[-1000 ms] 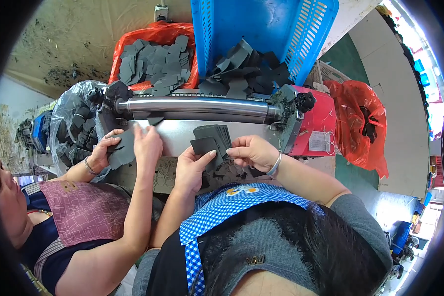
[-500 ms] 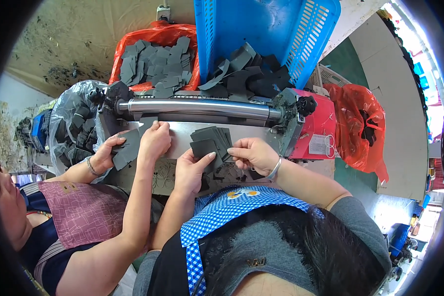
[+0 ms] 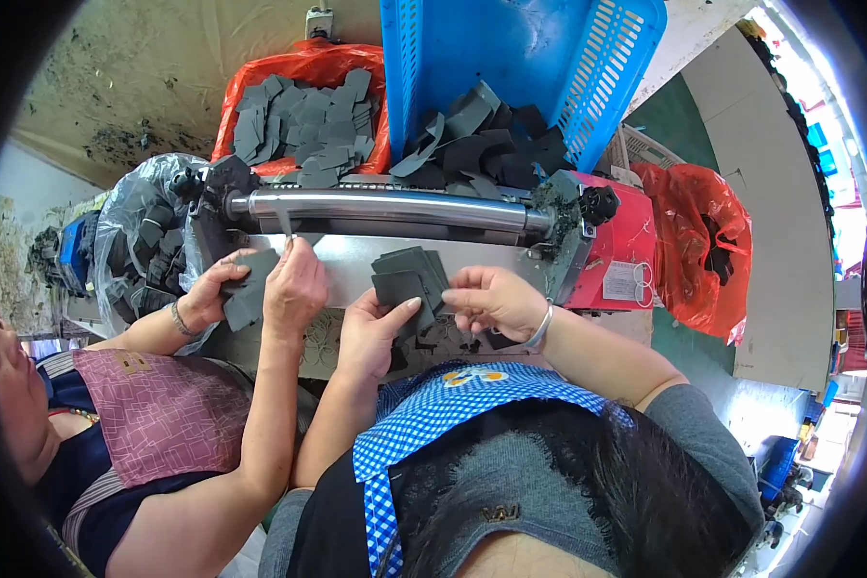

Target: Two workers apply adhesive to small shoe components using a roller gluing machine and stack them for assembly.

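My left hand (image 3: 374,332) grips a fanned stack of thin dark grey rectangular pieces (image 3: 405,279), its thumb pressed on the front one. At the stack's right edge is my right hand (image 3: 499,306), fingers curled and thumb drawn in; whether a piece is between the fingertips is hidden. Both hands are just in front of a machine's flat metal plate (image 3: 347,265), below its shiny steel roller (image 3: 376,205). To my left, a co-worker's hand (image 3: 207,294) holds similar grey pieces (image 3: 250,289), and that person's other hand (image 3: 296,289) raises one thin piece toward the roller.
Behind the roller stand a red bag-lined container (image 3: 236,101) of grey pieces and a blue plastic crate (image 3: 511,58) with dark offcuts. A clear bag (image 3: 116,217) of pieces sits left. At the right are the machine's red end housing (image 3: 621,226) and a red plastic bag (image 3: 727,207).
My right hand has shifted slightly at the stack's edge, and the stack's right side looks narrower. The co-worker's right hand has moved slightly left and down, its piece now seen edge-on.
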A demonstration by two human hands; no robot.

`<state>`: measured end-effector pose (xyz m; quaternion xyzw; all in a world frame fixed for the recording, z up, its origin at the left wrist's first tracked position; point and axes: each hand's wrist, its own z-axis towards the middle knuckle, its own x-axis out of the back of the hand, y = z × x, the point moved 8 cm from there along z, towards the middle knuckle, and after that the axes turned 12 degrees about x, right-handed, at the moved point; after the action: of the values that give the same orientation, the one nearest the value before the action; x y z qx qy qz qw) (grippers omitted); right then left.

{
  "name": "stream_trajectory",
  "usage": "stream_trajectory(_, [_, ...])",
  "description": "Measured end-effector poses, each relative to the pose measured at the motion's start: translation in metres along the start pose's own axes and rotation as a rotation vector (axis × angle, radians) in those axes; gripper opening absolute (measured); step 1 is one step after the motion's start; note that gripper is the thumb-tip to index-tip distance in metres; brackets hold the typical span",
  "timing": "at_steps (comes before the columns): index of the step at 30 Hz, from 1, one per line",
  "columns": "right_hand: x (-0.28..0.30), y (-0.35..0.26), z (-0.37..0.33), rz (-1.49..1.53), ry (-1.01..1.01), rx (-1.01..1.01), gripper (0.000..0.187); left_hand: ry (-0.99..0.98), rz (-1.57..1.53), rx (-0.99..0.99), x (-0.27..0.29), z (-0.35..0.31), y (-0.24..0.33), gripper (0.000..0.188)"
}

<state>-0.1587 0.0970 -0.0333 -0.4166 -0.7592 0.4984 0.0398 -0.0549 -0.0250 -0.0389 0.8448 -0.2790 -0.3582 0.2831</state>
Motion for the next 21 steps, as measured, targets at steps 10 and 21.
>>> stream_trajectory(10, [0.022, 0.021, 0.001, 0.102, 0.113, -0.141, 0.025, -0.063, -0.126, 0.044, -0.004, 0.0, -0.003, 0.022])
stream_trajectory(21, [0.022, 0.022, 0.007, -0.088, -0.026, -0.101, 0.019, 0.036, -0.078, -0.029, 0.004, 0.001, 0.0, 0.018])
